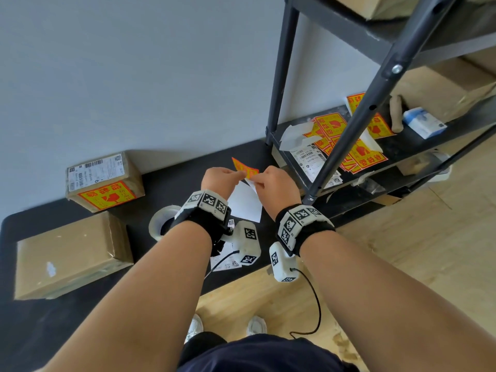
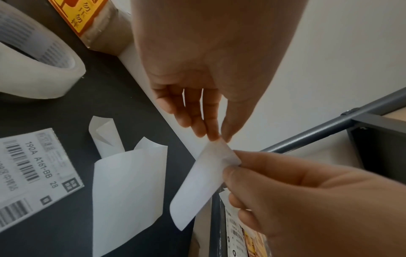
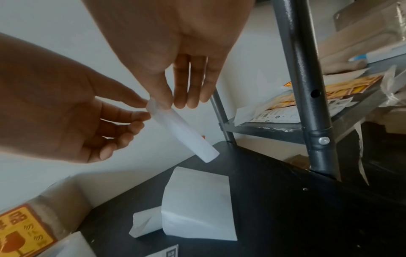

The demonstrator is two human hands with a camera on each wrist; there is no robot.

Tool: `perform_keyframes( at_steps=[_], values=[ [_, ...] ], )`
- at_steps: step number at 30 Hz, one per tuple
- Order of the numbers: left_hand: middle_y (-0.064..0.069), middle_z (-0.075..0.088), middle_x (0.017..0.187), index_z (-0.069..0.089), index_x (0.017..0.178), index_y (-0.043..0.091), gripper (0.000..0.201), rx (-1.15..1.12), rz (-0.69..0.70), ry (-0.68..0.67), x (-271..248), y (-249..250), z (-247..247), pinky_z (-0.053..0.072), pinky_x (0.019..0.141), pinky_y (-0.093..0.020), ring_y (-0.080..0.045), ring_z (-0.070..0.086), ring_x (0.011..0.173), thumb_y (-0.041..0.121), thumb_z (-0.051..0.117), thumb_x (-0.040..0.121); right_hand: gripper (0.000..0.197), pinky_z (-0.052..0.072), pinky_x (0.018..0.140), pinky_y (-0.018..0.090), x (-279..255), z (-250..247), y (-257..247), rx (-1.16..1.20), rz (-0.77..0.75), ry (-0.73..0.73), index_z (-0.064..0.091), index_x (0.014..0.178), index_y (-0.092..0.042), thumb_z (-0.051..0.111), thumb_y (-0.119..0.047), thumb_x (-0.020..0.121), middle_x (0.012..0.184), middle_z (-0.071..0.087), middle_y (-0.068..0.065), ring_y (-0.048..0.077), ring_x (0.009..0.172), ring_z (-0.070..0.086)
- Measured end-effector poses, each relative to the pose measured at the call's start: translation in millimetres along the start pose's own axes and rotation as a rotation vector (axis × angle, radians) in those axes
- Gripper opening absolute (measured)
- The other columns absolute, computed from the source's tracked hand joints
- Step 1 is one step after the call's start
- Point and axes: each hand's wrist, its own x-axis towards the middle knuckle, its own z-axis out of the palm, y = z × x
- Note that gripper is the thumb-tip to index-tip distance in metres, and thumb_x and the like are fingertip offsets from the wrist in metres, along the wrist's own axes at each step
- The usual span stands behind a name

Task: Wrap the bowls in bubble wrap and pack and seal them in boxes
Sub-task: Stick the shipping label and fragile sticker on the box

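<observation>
Both hands are raised over the black table (image 1: 188, 162), working a yellow-and-red fragile sticker (image 1: 243, 166) between them. My left hand (image 1: 237, 172) pinches the sticker's corner. My right hand (image 1: 255, 179) pinches the white backing (image 2: 197, 187), which curls down away from the sticker and shows as a white strip (image 3: 184, 132) in the right wrist view. Left fingertips (image 2: 216, 136) and right fingertips (image 3: 163, 104) meet at the same end of the paper. A sealed box with a shipping label and a fragile sticker (image 1: 103, 181) stands at the left; a plain taped box (image 1: 69, 253) sits nearer. No bowl or bubble wrap shows.
A clear tape roll (image 1: 161, 224) lies under my left wrist. Loose white backing sheets (image 1: 245, 204) and a shipping label (image 2: 28, 173) lie on the table. The dark metal rack (image 1: 349, 130) at right holds more fragile stickers (image 1: 359, 154), labels and cardboard boxes.
</observation>
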Motion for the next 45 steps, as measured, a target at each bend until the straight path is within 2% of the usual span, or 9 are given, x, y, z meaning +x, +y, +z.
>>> perform_keyframes(
  at_steps=[7,10,13,17,20,26,32,36,45],
  values=[
    [-0.005,0.064,0.084,0.071,0.091,0.007,0.014,-0.013,-0.007,0.098,-8,-4,-13,0.037,0.038,-0.011,-0.011,0.052,0.057,0.014,0.059,0.090,0.029,0.043,0.065,0.034,-7,4,-6,0.059,-0.012,-0.026,0.073,0.084,-0.012,0.055,-0.032,0.095,0.082,0.054,0.005,0.021,0.080,0.053],
    [-0.006,0.064,0.081,0.073,0.096,0.005,0.018,-0.029,-0.024,0.152,-6,-12,-29,0.040,0.050,-0.019,-0.017,0.055,0.073,0.014,0.059,0.090,0.035,0.046,0.067,0.039,-6,4,-8,0.123,0.065,-0.017,0.061,0.073,-0.007,0.048,-0.028,0.097,0.080,0.051,0.008,0.025,0.074,0.053],
    [-0.008,0.064,0.084,0.072,0.102,0.004,0.020,-0.037,-0.051,0.128,-5,-22,-48,0.040,0.067,-0.025,-0.020,0.057,0.083,0.016,0.059,0.091,0.022,0.045,0.075,0.034,-3,2,-12,0.188,0.177,0.058,0.064,0.093,-0.009,0.047,-0.021,0.098,0.091,0.056,0.005,0.020,0.081,0.053],
    [-0.023,0.065,0.118,0.067,0.111,-0.002,0.024,-0.045,-0.071,0.056,-4,-38,-68,0.046,0.072,-0.030,-0.035,0.063,0.105,0.007,0.055,0.092,0.017,0.041,0.077,0.028,1,5,-32,0.299,0.287,0.069,0.056,0.108,-0.012,0.054,-0.024,0.096,0.103,0.059,0.001,0.016,0.089,0.054],
    [-0.023,0.064,0.120,0.062,0.117,-0.004,0.027,-0.126,-0.071,0.004,-7,-52,-88,0.043,0.063,-0.021,-0.019,0.059,0.075,0.004,0.053,0.093,0.019,0.039,0.073,0.026,4,13,-56,0.365,0.327,0.086,0.055,0.106,-0.012,0.058,-0.023,0.092,0.100,0.060,0.001,0.016,0.086,0.054],
    [0.003,0.054,0.066,0.055,0.067,0.017,0.025,-0.232,-0.133,0.028,-11,-89,-149,0.040,0.059,-0.019,-0.010,0.049,0.061,0.006,0.056,0.089,0.022,0.040,0.074,0.022,8,42,-115,0.423,0.324,0.039,0.061,0.111,-0.014,0.062,-0.015,0.089,0.094,0.060,-0.005,0.014,0.091,0.060],
    [0.002,0.055,0.065,0.056,0.066,0.015,0.024,-0.279,-0.179,0.132,-24,-135,-221,0.040,0.055,-0.018,-0.009,0.050,0.059,0.015,0.057,0.090,0.012,0.053,0.084,0.035,6,84,-193,0.424,0.253,-0.113,0.073,0.094,-0.016,0.064,-0.018,0.087,0.094,0.072,0.001,0.019,0.090,0.066],
    [0.000,0.059,0.061,0.059,0.061,0.014,0.028,-0.255,-0.182,0.218,-33,-161,-263,0.041,0.060,-0.024,-0.012,0.052,0.057,0.026,0.064,0.086,0.008,0.046,0.075,0.028,4,110,-238,0.441,0.272,-0.122,0.069,0.092,-0.017,0.061,-0.019,0.090,0.090,0.069,0.000,0.018,0.087,0.064],
    [0.004,0.061,0.064,0.068,0.064,0.010,0.028,0.018,-0.136,0.239,-60,-230,-319,0.042,0.057,-0.024,-0.012,0.054,0.060,0.026,0.064,0.087,0.021,0.054,0.080,0.042,-18,167,-298,0.395,0.300,-0.203,0.072,0.085,-0.011,0.062,-0.028,0.092,0.084,0.070,0.005,0.024,0.082,0.066]
  ],
)
